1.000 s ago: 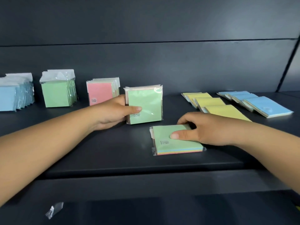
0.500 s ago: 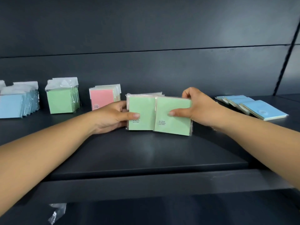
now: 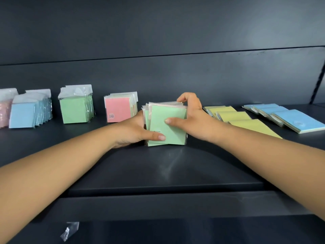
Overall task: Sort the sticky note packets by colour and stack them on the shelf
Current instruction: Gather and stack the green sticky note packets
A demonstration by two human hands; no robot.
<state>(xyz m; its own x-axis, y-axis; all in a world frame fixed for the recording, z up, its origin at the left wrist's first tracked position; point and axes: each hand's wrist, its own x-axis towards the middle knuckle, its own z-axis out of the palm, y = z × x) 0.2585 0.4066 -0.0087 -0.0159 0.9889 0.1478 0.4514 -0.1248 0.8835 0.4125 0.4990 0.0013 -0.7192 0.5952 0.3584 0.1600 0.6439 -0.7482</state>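
Green square cellophane-wrapped packets (image 3: 167, 124) gripped by both hands.

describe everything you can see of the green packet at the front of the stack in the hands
The front green packet is a square pad of pale green notes in a clear plastic wrapper with small dark print near its lower left. It stands nearly upright on the dark shelf, slightly tilted, pressed against more packets behind it. The left hand holds its lower left edge with the thumb across the face; the right hand grips its top and right side.
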